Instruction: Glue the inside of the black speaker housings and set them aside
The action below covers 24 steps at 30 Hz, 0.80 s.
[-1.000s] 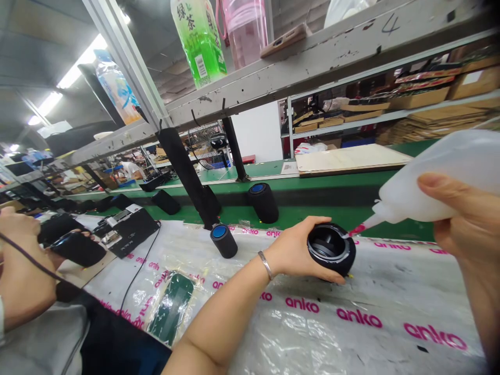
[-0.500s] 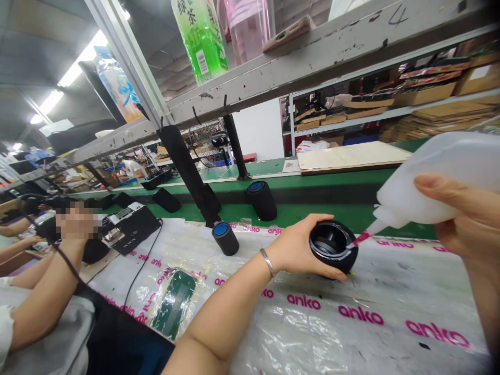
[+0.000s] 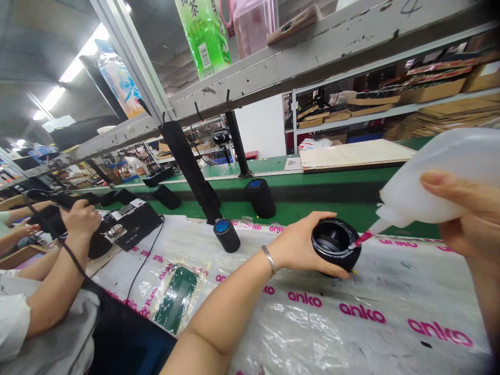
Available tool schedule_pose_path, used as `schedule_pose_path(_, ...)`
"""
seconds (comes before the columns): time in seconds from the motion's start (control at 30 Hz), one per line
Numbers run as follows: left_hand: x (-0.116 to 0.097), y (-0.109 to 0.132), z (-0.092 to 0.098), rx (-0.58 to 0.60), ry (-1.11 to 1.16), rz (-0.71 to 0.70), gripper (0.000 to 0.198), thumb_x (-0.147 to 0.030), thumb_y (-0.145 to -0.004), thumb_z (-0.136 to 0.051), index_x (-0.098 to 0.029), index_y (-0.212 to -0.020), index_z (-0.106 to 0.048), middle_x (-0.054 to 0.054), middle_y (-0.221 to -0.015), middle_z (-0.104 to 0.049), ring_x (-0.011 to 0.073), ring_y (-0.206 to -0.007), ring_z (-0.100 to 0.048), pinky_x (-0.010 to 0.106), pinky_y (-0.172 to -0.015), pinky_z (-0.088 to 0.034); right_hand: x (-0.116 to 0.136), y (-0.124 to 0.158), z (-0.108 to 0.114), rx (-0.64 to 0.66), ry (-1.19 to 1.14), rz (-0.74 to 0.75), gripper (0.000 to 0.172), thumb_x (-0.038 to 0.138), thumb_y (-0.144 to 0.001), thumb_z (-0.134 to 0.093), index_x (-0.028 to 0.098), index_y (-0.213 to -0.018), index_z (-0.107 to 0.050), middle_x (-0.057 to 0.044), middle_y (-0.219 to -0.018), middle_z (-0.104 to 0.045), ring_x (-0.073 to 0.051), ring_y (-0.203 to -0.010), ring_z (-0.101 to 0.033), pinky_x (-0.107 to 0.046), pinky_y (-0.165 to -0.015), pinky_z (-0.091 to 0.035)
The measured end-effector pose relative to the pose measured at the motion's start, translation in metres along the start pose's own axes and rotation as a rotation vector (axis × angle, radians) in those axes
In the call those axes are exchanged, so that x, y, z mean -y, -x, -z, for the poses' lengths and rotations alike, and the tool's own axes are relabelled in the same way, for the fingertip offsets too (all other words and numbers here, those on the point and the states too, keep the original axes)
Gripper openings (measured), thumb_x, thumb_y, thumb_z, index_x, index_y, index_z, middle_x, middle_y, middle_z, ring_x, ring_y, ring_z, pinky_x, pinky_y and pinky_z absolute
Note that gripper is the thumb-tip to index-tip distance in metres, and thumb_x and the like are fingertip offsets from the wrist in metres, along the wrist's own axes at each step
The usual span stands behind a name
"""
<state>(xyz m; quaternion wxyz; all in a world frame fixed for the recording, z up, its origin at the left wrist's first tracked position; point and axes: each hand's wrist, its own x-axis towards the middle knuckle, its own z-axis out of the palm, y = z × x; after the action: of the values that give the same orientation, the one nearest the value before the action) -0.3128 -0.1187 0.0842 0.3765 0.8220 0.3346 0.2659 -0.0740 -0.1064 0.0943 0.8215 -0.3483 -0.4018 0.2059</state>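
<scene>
My left hand (image 3: pixel 302 245) is wrapped round a black cylindrical speaker housing (image 3: pixel 336 263), its open end tilted up and toward me. A pale line of glue runs along the housing's rim. In my right hand (image 3: pixel 464 208) is a translucent white squeeze bottle (image 3: pixel 414 182), tipped downward to the left. The bottle's red-tinted nozzle tip meets the right side of the rim. Two black cylinders with blue tops stand beyond my left wrist: one on the plastic sheet (image 3: pixel 226 237), the other on the green surface (image 3: pixel 261 199).
Printed plastic sheeting (image 3: pixel 297 333) covers the bench. At the left a co-worker's hands (image 3: pixel 80 219) work beside a black box-like device (image 3: pixel 135 224) with a cable. A metal shelf (image 3: pixel 258 75) crosses overhead, bearing a green drink bottle (image 3: pixel 207 47) and a phone (image 3: pixel 292 26).
The nozzle still rests on the right of the rim, with both hands almost in place. The whole view has shifted slightly. The co-worker's hand at left has moved a little.
</scene>
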Motion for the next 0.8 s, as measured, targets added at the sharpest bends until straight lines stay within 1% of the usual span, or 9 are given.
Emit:
schedule_pose_path(0.1, -0.001, 0.000, 0.000, 0.003, 0.005, 0.001, 0.101, -0.047, -0.049, -0.089, -0.028, -0.137, -0.044, 0.007, -0.134, -0.057, 0.0292, -0.121, -0.057, 0.045, -0.107, -0.044, 0.004, 0.006, -0.005, -0.008, -0.012, 0.009, 0.044, 0.033, -0.042, -0.092, 0.010, -0.067, -0.063, -0.013, -0.090, -0.062, -0.024, -0.084, -0.061, -0.029, -0.053, -0.052)
schedule_pose_path(0.23, -0.002, 0.000, 0.000, 0.006, 0.009, 0.014, 0.101, -0.045, -0.048, -0.090, -0.029, -0.137, -0.044, 0.007, -0.134, -0.057, 0.0294, -0.121, -0.056, 0.046, -0.106, -0.045, 0.007, 0.011, -0.010, 0.010, 0.021, 0.012, 0.051, 0.034, -0.042, -0.093, 0.010, -0.081, -0.071, -0.014, -0.089, -0.062, -0.021, -0.078, -0.059, -0.027, -0.050, -0.051)
schedule_pose_path(0.37, -0.002, -0.001, 0.000, 0.010, 0.012, 0.019, 0.101, -0.045, -0.048, -0.090, -0.029, -0.137, -0.044, 0.007, -0.133, -0.057, 0.0294, -0.120, -0.057, 0.045, -0.106, -0.045, 0.006, 0.014, -0.015, 0.034, -0.001, 0.063, 0.048, 0.035, -0.042, -0.093, 0.011, -0.077, -0.071, -0.013, -0.085, -0.062, -0.020, -0.074, -0.059, -0.027, -0.050, -0.050)
schedule_pose_path(0.43, -0.002, -0.001, 0.001, 0.013, 0.012, 0.030, 0.105, -0.044, -0.048, -0.090, -0.030, -0.140, -0.040, 0.007, -0.132, -0.058, 0.0299, -0.120, -0.058, 0.046, -0.105, -0.045, 0.007, 0.016, -0.018, 0.061, -0.003, 0.080, 0.046, 0.035, -0.044, -0.092, 0.011, -0.076, -0.071, -0.013, -0.084, -0.062, -0.020, -0.072, -0.059, -0.028, -0.050, -0.050)
schedule_pose_path(0.5, -0.001, -0.001, 0.001, 0.015, 0.010, 0.049, 0.113, -0.042, -0.047, -0.090, -0.030, -0.143, -0.033, 0.008, -0.131, -0.058, 0.0311, -0.119, -0.058, 0.047, -0.104, -0.046, 0.010, 0.020, -0.021, 0.074, 0.008, 0.069, 0.044, 0.034, -0.046, -0.092, 0.011, -0.077, -0.071, -0.013, -0.085, -0.062, -0.020, -0.073, -0.059, -0.028, -0.051, -0.050)
schedule_pose_path(0.57, 0.000, -0.001, 0.000, 0.014, 0.010, 0.060, 0.121, -0.043, -0.045, -0.090, -0.030, -0.146, -0.024, 0.010, -0.132, -0.056, 0.0330, -0.122, -0.056, 0.049, -0.103, -0.045, 0.012, 0.023, -0.023, 0.059, 0.006, 0.049, 0.045, 0.035, -0.045, -0.092, 0.011, -0.076, -0.070, -0.013, -0.085, -0.062, -0.019, -0.074, -0.059, -0.028, -0.049, -0.049)
schedule_pose_path(0.63, 0.002, -0.001, -0.001, 0.007, 0.010, 0.067, 0.125, -0.046, -0.044, -0.090, -0.028, -0.147, -0.020, 0.012, -0.133, -0.055, 0.0344, -0.124, -0.054, 0.050, -0.103, -0.044, 0.013, 0.026, -0.025, 0.041, 0.018, 0.028, 0.047, 0.036, -0.044, -0.093, 0.011, -0.076, -0.070, -0.013, -0.084, -0.062, -0.019, -0.074, -0.058, -0.027, -0.046, -0.047)
schedule_pose_path(0.73, 0.003, -0.001, -0.002, 0.007, 0.006, 0.084, 0.125, -0.051, -0.044, -0.090, -0.026, -0.145, -0.020, 0.014, -0.133, -0.055, 0.0341, -0.123, -0.055, 0.049, -0.103, -0.044, 0.012, 0.030, -0.027, 0.007, 0.057, 0.000, 0.049, 0.039, -0.041, -0.092, 0.012, -0.076, -0.070, -0.012, -0.085, -0.061, -0.018, -0.075, -0.057, -0.025, -0.047, -0.047)
schedule_pose_path(0.8, 0.004, -0.001, -0.001, 0.014, -0.005, 0.103, 0.122, -0.053, -0.044, -0.089, -0.024, -0.142, -0.023, 0.014, -0.132, -0.056, 0.0340, -0.120, -0.057, 0.048, -0.102, -0.045, 0.010, 0.032, -0.029, -0.016, 0.062, 0.010, 0.047, 0.039, -0.041, -0.092, 0.013, -0.074, -0.070, -0.010, -0.085, -0.061, -0.017, -0.077, -0.057, -0.024, -0.050, -0.048)
